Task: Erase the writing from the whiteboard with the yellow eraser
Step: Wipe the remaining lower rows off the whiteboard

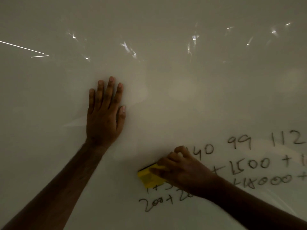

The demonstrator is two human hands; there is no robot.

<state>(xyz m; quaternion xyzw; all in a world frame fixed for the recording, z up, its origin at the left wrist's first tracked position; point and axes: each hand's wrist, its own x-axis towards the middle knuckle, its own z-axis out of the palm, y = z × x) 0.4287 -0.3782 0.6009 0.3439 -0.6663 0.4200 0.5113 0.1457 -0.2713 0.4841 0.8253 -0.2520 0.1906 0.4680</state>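
Head view: the right hand point(184, 173) grips the yellow eraser point(150, 177), fingers curled over it, pressing it on the whiteboard point(182, 90) at the left end of the writing point(252, 165); the left hand point(104, 117) lies flat, fingers straight, on bare board up-left

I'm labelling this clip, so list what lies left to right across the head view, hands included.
left hand flat on the whiteboard → yellow eraser → right hand gripping it → the "99" → the "112" at the right edge.
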